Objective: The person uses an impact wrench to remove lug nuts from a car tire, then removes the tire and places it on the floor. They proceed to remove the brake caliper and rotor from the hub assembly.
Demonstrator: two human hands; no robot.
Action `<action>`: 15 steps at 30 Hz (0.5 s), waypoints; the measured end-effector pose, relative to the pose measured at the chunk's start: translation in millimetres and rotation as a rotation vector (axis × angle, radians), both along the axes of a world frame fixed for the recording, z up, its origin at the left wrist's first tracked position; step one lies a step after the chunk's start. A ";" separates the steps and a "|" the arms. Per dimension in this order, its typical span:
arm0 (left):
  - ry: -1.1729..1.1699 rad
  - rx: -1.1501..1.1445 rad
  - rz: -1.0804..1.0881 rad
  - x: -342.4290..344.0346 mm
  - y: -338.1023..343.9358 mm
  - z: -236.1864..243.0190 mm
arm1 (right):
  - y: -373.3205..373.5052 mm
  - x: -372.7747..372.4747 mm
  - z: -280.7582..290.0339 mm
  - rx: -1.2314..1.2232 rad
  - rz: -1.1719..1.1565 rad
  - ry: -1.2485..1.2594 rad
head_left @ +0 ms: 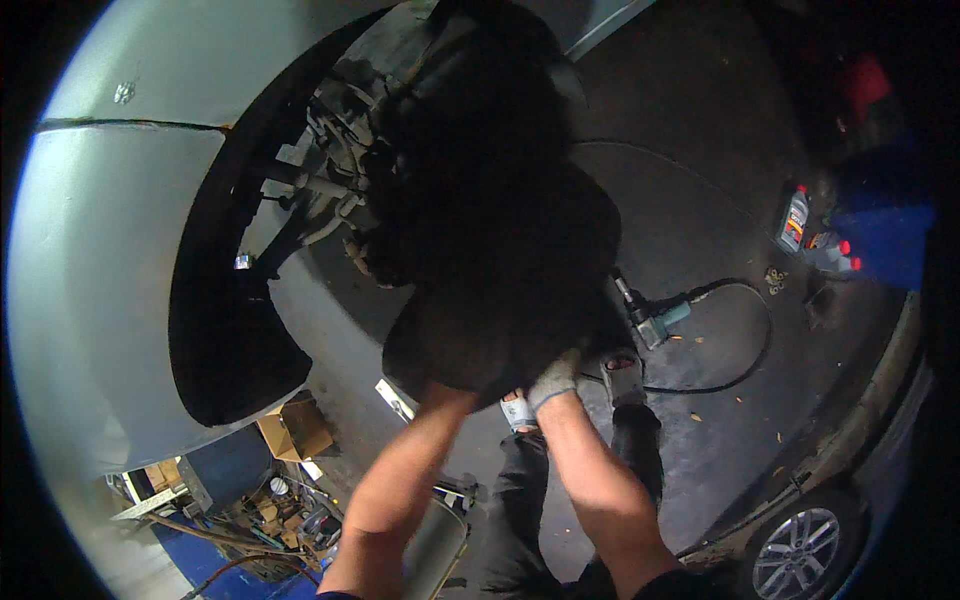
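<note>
A large, curved black panel (500,250), like a wheel arch liner, fills the middle, in front of a silver vehicle's open wheel arch (230,300). My left forearm (400,470) reaches up behind its lower left part, which hides the hand. My right hand (555,378), in a grey glove, grips the panel's lower edge. Hoses and metal parts (335,180) show in the arch, partly covered by the panel.
An impact wrench (655,325) with a hose lies on the floor beside my feet. Plastic bottles (795,220) and a blue container (880,240) are at right, near another wheel (805,550). A cardboard box (295,430) and cluttered tools (270,510) are at lower left.
</note>
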State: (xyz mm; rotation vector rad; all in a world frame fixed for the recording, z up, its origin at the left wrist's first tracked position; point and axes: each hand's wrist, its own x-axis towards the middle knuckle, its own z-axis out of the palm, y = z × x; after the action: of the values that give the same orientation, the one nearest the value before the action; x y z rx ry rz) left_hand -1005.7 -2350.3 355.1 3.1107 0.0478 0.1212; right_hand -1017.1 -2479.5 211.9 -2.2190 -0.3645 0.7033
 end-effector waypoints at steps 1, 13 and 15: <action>-0.001 -0.121 0.112 -1.5 -30.6 -2.9 | -20.5 1.2 -3.8 0.525 -0.306 0.344; 0.089 -0.798 0.288 -91.5 -131.3 33.1 | -150.7 -97.1 7.4 1.463 -1.155 1.299; 0.115 -0.836 0.297 -109.1 -125.0 55.8 | -155.4 -117.8 26.3 1.497 -1.096 1.269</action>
State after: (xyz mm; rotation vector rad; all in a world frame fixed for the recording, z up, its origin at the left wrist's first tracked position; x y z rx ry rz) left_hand -1114.7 -2475.3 410.9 2.2540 0.4374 -0.0618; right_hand -1134.9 -2634.8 238.2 -0.1426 0.7290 0.6414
